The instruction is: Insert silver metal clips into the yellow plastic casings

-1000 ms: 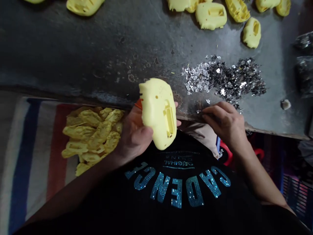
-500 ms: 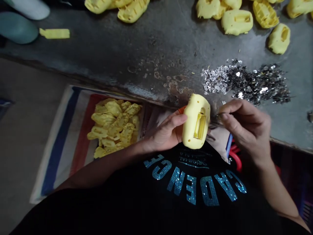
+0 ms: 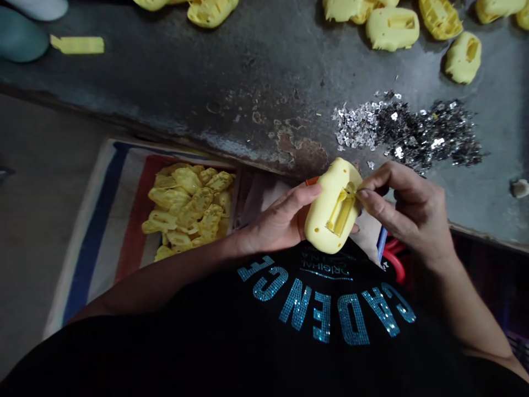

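My left hand (image 3: 285, 215) is closed around a yellow plastic housing (image 3: 324, 220), held tilted in front of my chest. A long rectangular recess and several small holes show on its upward face. My right hand (image 3: 407, 207) is pinched at the upper right end of that recess. Whatever lies between its thumb and forefinger is too small to make out. Just beyond the right hand, a heap of small shiny metal pieces (image 3: 409, 129) lies on the grey worktable (image 3: 165, 88).
More yellow housings (image 3: 392, 30) lie along the table's far side. A flat yellow strip (image 3: 78, 45) is at the far left, beside a grey-green rounded object (image 3: 22, 41). Below the table edge, a pile of yellow parts (image 3: 188, 204) sits by a striped sheet (image 3: 97, 220).
My right hand has moved left and now reaches the recess of the yellow housing. The housing has tilted slightly further to the right in my left hand.
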`<state>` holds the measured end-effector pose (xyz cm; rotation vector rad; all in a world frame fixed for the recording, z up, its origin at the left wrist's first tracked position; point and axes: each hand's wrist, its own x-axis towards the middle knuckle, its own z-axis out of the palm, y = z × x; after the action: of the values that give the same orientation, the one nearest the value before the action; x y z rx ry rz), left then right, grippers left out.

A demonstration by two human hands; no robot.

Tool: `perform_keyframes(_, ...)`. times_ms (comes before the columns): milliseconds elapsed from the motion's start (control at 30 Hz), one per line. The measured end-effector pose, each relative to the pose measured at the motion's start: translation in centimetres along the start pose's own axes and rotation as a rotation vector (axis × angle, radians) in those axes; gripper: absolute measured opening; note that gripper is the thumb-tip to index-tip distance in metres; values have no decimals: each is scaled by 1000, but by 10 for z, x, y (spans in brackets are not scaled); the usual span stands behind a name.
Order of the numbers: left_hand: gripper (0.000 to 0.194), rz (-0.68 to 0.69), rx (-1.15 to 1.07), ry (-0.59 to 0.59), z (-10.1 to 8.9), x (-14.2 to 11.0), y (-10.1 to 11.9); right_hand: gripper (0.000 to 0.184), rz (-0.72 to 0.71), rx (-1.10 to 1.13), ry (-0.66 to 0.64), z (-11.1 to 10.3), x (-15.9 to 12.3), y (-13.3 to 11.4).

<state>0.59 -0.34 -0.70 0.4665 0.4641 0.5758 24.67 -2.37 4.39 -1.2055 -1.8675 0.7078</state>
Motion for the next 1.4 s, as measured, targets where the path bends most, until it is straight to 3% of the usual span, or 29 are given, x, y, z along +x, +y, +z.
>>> perform_keyframes(333, 75, -31, -8, 17, 7, -3, 1, 11, -4, -71, -155, -16, 7, -6)
perform_keyframes(600, 61, -12, 19, 116, 1, -6, -2, 14, -105, -355, -191, -15, 8, -10)
perform_keyframes(933, 71, -61, 30, 97, -4, -2, -6, 26, -209, -649, -92, 2, -10, -8)
perform_keyframes(1100, 68, -48, 2, 50, -4, -2, -10, 20, -281, -751, 10, 9, -17, -7)
perform_keyframes(1200, 70, -61, 5, 45, -4, -2, -10, 16, -262, -686, 7, 8, -18, -7)
perform_keyframes(1400, 82, -122, 0, -28, 1, -2, -3, 15, -30, -154, -13, -1, -12, -9)
